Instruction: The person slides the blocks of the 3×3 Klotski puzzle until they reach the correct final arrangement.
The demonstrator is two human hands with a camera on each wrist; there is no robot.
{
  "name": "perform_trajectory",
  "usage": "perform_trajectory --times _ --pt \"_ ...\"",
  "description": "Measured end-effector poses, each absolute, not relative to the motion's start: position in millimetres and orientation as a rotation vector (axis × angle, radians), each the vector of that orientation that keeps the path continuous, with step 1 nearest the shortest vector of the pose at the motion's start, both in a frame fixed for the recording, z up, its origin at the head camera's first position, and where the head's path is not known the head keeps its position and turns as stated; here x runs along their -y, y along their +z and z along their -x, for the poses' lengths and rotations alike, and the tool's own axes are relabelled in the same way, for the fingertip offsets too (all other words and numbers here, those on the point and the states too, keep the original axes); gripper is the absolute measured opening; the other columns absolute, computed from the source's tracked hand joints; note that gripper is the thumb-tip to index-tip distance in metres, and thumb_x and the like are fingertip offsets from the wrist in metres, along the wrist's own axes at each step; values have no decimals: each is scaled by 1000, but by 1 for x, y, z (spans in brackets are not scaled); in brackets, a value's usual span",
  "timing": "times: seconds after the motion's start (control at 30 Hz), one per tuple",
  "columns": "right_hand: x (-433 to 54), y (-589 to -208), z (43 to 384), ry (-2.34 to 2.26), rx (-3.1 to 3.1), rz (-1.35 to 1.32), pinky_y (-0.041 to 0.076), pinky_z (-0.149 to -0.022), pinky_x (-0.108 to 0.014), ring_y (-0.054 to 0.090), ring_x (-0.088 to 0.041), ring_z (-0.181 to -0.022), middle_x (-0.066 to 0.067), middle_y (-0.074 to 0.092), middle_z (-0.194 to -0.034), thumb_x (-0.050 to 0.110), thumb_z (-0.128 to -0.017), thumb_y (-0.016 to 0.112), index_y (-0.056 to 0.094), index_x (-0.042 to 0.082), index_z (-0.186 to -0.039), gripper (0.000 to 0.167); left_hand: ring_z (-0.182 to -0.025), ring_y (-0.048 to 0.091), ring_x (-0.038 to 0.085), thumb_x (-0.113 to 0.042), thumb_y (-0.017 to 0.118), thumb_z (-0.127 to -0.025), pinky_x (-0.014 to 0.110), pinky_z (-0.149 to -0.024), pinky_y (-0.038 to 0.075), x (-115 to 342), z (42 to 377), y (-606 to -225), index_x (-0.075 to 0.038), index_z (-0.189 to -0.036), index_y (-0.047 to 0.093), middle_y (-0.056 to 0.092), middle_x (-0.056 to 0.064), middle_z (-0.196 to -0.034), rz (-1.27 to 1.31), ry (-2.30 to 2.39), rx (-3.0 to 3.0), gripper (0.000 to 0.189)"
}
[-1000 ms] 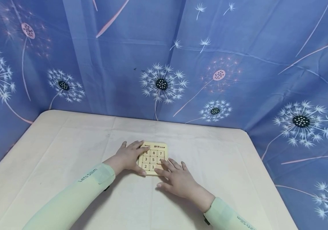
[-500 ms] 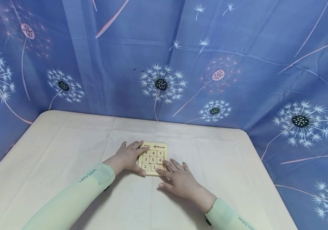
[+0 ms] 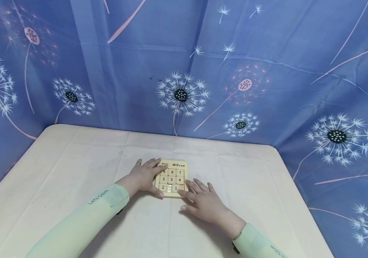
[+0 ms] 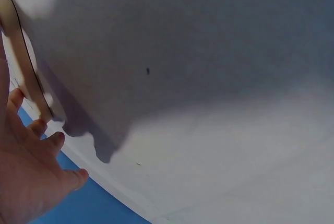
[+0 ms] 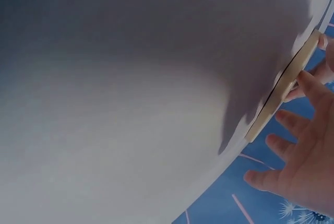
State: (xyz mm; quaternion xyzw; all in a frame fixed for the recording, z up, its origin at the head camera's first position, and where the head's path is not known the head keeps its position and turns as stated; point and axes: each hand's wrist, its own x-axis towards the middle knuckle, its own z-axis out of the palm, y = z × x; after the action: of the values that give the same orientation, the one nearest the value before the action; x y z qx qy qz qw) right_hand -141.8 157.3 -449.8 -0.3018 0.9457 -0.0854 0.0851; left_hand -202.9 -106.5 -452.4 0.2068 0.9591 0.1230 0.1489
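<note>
A pale yellow sliding number puzzle [image 3: 180, 163] lies flat near the middle of the table in the head view. My left hand [image 3: 143, 175] holds it by its left side, thumb at the lower corner and fingers at the upper one. The forefinger partly covers the top left. My right hand [image 3: 203, 201] is spread at the lower right, its forefinger touching the tile marked 1 [image 3: 175, 188]. Left of that tile, a gap shows beside the tile marked 2 [image 3: 163, 187]. Each wrist view catches only the puzzle's thin edge, in the right one the wooden edge [image 5: 284, 84].
A pale cloth covers the table [image 3: 84, 157]. Behind and beside it hangs a blue curtain [image 3: 132, 93] printed with dandelions. Both forearms wear light green sleeves [image 3: 84, 218].
Under my right forefinger, the tile marked 1 has slid right into the lower right slot, leaving the gap at bottom middle. My right hand has shifted slightly right; the left stays put.
</note>
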Motion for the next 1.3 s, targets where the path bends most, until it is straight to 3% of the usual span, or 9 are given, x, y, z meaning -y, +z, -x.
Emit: perform_trajectory --times 1.3 --pt "-172 -449 142 -252 -2823 887 32 -113 -80 40 -44 -150 -12 47 -160 55 -97 60 59 29 -145 54 -159 24 37 -66 85 -66 70 -127 14 105 203 -452 -25 -160 37 23 11 -172 -577 337 -2749 113"
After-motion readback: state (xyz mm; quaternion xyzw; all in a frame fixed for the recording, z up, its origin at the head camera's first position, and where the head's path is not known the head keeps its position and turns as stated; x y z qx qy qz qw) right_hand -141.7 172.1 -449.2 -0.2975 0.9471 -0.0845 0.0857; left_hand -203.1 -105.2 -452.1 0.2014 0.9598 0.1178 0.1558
